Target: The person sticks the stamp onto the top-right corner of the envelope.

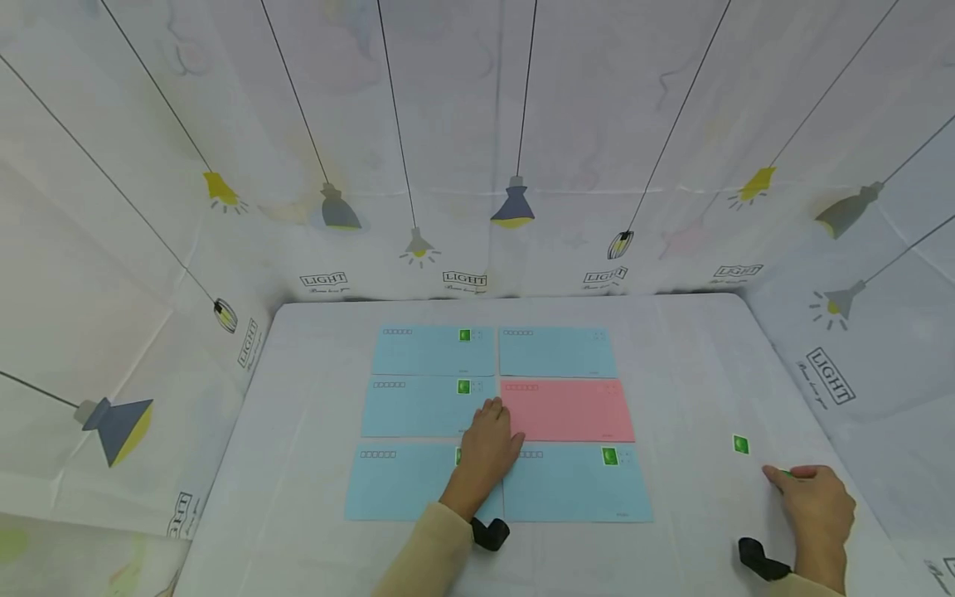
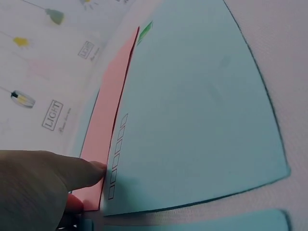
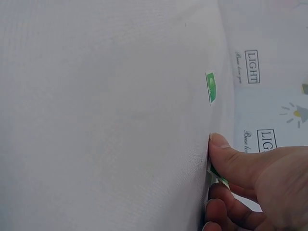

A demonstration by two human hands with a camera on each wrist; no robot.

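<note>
My left hand (image 1: 487, 448) rests with its fingers lightly bent at the left edge of the pink envelope (image 1: 569, 414), beside the blue envelope (image 1: 410, 410) in the middle row. In the left wrist view, its thumb (image 2: 89, 174) touches down where the pink envelope meets the blue one nearer me. On the right side of the table, my right hand (image 1: 819, 507) pinches a small green stamp (image 3: 219, 176) between thumb and fingers, close to the cloth. Another green stamp (image 1: 740, 444) lies flat just beyond that hand.
Blue envelopes surround the pink one in two columns; the top right blue envelope (image 1: 557, 355) bears no stamp, like the pink. Green stamps sit on others, including the front right envelope (image 1: 578, 489). White cloth (image 1: 298, 398) covers the table, and a lamp-printed curtain (image 1: 462, 124) hangs behind.
</note>
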